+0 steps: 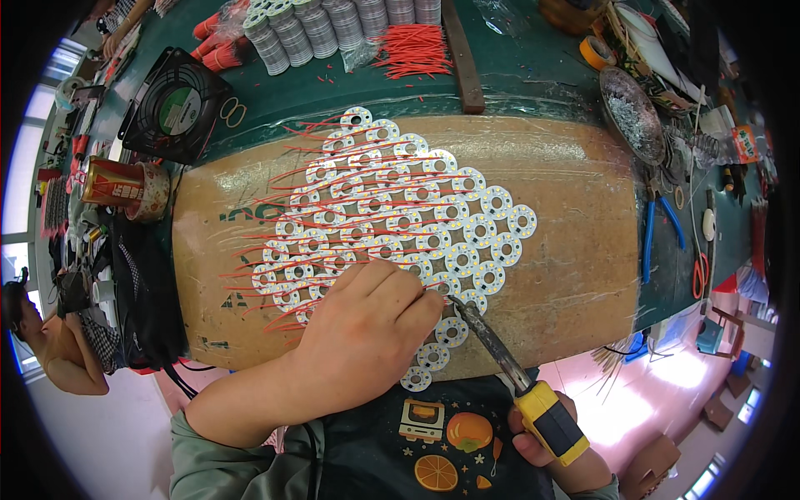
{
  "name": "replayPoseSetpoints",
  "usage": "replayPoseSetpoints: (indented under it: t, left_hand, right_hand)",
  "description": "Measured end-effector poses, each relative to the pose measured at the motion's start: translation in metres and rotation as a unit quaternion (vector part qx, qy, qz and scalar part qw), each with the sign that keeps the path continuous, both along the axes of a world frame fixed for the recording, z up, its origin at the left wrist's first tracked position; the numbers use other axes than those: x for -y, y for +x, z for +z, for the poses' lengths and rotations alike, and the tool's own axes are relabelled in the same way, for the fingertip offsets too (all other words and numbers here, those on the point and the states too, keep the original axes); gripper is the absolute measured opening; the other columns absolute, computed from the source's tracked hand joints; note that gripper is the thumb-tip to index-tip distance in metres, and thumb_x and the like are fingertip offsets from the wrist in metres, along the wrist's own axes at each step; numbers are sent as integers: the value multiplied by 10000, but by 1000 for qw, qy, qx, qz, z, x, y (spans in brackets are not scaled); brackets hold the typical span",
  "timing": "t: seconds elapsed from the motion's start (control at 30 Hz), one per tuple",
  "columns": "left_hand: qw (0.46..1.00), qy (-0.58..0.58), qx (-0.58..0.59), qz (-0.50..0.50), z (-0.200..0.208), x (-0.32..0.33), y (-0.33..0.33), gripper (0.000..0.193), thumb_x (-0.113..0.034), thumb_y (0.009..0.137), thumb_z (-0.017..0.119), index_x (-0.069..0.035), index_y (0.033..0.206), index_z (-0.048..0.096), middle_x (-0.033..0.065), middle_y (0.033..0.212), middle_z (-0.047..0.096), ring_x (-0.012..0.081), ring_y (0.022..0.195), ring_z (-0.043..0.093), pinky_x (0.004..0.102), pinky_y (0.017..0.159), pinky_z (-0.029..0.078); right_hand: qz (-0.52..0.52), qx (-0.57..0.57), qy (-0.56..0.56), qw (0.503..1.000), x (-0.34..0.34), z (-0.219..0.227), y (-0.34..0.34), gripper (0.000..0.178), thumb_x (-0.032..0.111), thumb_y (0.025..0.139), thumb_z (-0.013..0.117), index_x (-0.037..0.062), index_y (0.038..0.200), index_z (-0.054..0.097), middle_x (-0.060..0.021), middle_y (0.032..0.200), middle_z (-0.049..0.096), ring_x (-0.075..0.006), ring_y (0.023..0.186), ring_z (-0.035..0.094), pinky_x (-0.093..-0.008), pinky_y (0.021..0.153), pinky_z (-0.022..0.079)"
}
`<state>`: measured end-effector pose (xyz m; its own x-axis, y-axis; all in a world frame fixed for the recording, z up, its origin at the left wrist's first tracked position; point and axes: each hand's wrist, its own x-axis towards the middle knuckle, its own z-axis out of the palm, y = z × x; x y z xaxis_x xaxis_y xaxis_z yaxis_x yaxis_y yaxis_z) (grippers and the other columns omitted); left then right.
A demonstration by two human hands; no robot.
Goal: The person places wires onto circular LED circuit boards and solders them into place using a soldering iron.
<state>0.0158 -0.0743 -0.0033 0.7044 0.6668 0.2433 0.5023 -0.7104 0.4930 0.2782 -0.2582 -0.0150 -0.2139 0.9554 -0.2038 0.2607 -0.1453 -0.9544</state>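
Note:
Round white LED boards [496, 202], each with a hole in its middle, lie in staggered rows on a brown cardboard sheet [575, 217]. Thin red wires [287, 175] run leftward from many of them. My left hand [358, 325] rests over the near rows, its thumb and forefinger pinched on a red wire at one board; the palm hides several boards. My right hand [533, 442] grips the yellow and black handle of a soldering iron [500, 354]. The iron's tip is beside my left fingertips, at that board's edge; exact contact is too small to tell.
A black fan [175, 104] and a red can [117, 183] stand left. Stacked discs [321, 29], a red wire pile [412, 50] and a bar [464, 62] lie behind. A metal dish [631, 117] and blue-handled pliers [649, 237] are right. Another person [67, 358] is far left.

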Motion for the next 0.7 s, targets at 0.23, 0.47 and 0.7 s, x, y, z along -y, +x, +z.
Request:
replayPoseSetpoints:
  t: [0.23,0.47,0.7]
  left_hand:
    - [1000,-2,-7,1,2,0,1,230,-33,752,736,-52,980,706,53,850,608,235,797,615,361,710,494]
    - [1000,0,-12,4,1,0,0,227,-46,759,736,-54,984,707,52,851,606,237,804,614,360,720,496]
    - [1000,2,-14,3,0,1,1,224,-46,766,741,-61,986,700,52,859,604,240,810,612,365,733,497]
  right_hand:
    - [-13,1,-4,1000,-5,4,-3,317,327,845,756,48,877,609,-53,716,596,-203,601,572,-314,539,432]
    - [-14,11,14,1000,-7,4,-5,337,365,873,746,62,858,599,-49,689,587,-202,567,567,-318,525,432]
    - [-37,-14,1,999,6,-6,-4,357,366,873,766,52,859,597,-52,682,585,-180,570,570,-306,518,429]
